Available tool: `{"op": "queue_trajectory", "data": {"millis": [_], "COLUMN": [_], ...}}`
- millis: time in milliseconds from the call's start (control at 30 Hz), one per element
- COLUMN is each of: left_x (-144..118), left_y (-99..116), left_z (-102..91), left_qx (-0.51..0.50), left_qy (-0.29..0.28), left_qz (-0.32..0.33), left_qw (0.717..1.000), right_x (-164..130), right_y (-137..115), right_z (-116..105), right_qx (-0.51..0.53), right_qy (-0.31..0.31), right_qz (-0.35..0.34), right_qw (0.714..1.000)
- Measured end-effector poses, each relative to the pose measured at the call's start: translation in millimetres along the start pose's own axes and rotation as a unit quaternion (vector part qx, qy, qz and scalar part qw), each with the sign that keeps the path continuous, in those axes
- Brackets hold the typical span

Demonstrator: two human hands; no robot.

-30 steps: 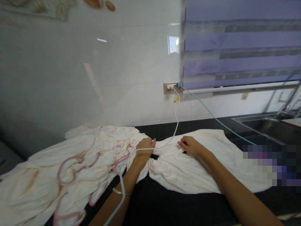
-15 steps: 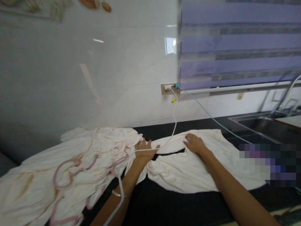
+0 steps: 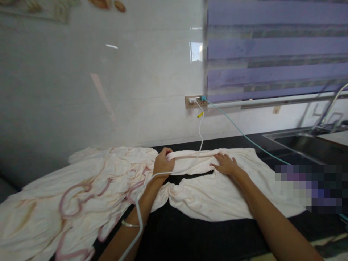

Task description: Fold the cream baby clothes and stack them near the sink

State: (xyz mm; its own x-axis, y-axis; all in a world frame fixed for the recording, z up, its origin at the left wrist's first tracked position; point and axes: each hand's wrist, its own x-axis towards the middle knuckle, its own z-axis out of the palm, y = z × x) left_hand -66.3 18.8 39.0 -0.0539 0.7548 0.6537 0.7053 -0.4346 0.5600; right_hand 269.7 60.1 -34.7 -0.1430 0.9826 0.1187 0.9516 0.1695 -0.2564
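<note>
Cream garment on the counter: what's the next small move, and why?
Probably lift the white cable off first: it crosses the rolled edge held in the left hand's grip, while the right hand lies flat on the cream garment.

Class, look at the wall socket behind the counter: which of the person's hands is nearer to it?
Left. The left hand grips the cream garment below and slightly left of the wall socket; the right hand rests on the garment farther right.
</note>
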Motion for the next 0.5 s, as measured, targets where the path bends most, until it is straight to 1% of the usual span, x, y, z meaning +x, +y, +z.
{"op": "queue_trajectory", "data": {"millis": [67,133,233,300,400,500], "left_x": [4.0,7.7,13.2,19.3,37.5,66.2], "left_y": [-5.2,-11.9,-19.3,-20.3,-15.4,-6.0], "left_z": [-0.5,-0.8,-2.9,-7.7,-23.4,-48.1], "left_qx": [-0.055,-0.096,-0.134,-0.147,-0.135,-0.084], "left_qy": [0.017,0.020,-0.004,-0.029,-0.094,-0.190], "left_qz": [-0.051,-0.089,-0.148,-0.177,-0.193,-0.179], "left_qw": [0.997,0.991,0.980,0.973,0.967,0.962], "right_x": [0.0,0.2,0.5,0.4,-0.1,-0.9], "right_y": [0.9,1.7,2.5,2.7,3.0,2.9], "right_z": [-0.1,-0.2,0.1,1.0,3.4,5.2], "right_qx": [0.000,-0.002,-0.005,-0.006,0.000,0.002], "right_qy": [0.005,0.005,0.004,0.010,0.026,0.040], "right_qz": [0.001,0.000,-0.001,0.004,0.012,0.010], "right_qw": [1.000,1.000,1.000,1.000,1.000,0.999]}}
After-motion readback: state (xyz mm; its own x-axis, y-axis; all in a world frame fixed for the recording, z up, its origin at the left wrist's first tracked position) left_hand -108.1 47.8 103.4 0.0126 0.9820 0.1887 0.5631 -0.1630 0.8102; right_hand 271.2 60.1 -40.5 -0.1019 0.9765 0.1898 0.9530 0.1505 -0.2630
